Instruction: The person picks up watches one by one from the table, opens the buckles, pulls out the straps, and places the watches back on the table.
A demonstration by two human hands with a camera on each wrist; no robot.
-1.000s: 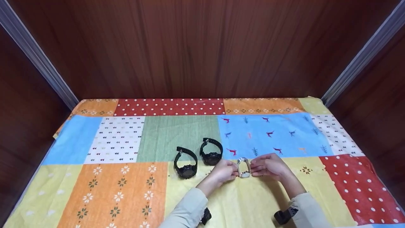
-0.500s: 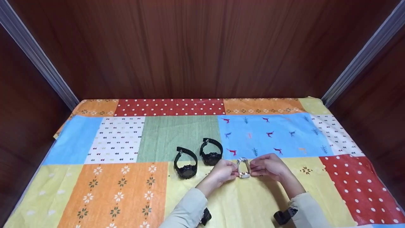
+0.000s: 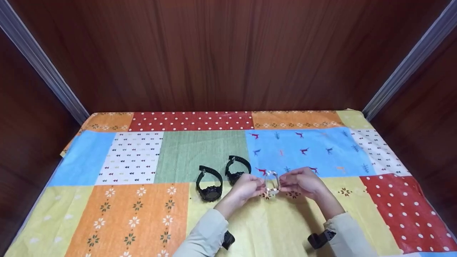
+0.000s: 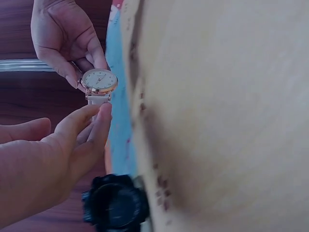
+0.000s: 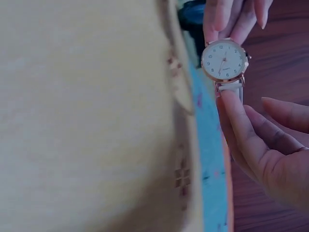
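A wristwatch (image 3: 273,192) with a white strap, rose-gold case and white numbered dial stands as a loop between both hands. My left hand (image 3: 244,189) pinches its strap from the left, and my right hand (image 3: 304,182) from the right. In the left wrist view the left hand's fingertips (image 4: 103,113) press the white strap right beside the watch case. The dial (image 5: 223,61) faces the right wrist camera, its numerals readable. Close behind my left hand is a black watch (image 3: 240,159), its dial partly covered by that hand.
Another black watch (image 3: 210,193) lies to the left, its strap curved into a loop. A patchwork cloth (image 3: 135,214) covers the table. Dark wood panels (image 3: 228,53) rise behind and at both sides. A black band with a device (image 3: 321,238) sits on the right wrist.
Both hands have shifted slightly away from the body and to the left, carrying the white-strapped watch. My left hand now overlaps part of the nearer black watch. The black watches have not moved.
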